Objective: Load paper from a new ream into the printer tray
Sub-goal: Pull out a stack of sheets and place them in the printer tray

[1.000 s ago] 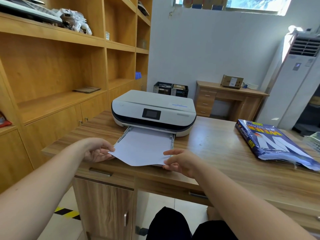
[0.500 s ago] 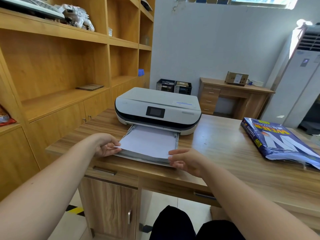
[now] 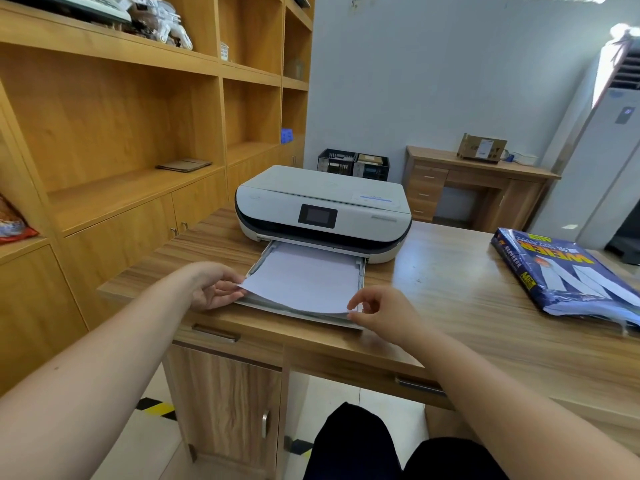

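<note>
Paper: one white stack in the tray, centre frame, near edge lifted above the tray's front lip.
Hands: left hand pinches the near left corner; right hand pinches the near right corner.
Room: wide tabletop stretch between one printer and one ream at right.

Wood shelving unit fills frame left: white model top shelf, flat brown folder mid shelf, small blue box further back. Two black crates at far wall. Small desk right of them, cardboard box on it. White floor AC unit at right edge. Yellow-black floor tape lower left.
</note>
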